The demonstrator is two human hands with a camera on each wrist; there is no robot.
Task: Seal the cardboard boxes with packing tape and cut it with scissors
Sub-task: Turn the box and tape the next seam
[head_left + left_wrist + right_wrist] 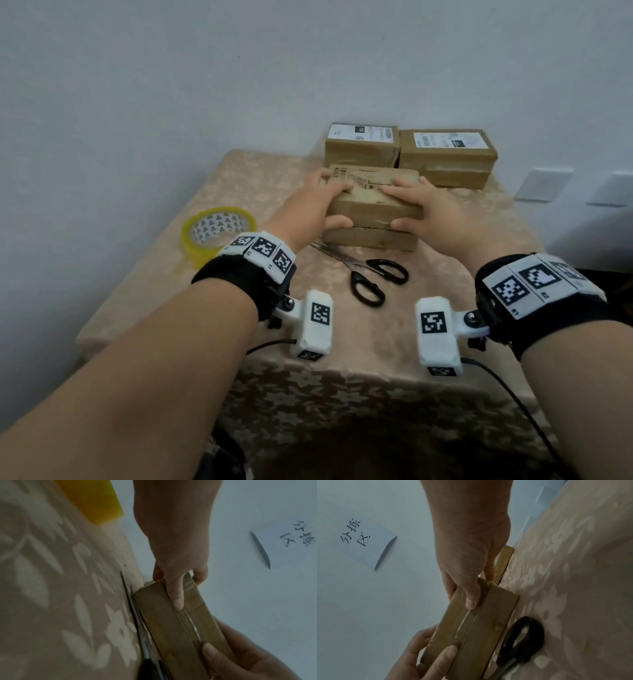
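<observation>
Cardboard box, brown, glossy tape along its seam, gripped by both hands.

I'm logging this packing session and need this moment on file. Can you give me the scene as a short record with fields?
left hand: grips the left end of the top cardboard box, fingers on top, thumb on the front
right hand: grips the right end of the same box
lower box: lies directly under the held one
labelled boxes: two, and, by the wall
tape roll: yellow, on the tablecloth, left of the hands, untouched
scissors: black-handled, on the cloth in front of the boxes, untouched
</observation>
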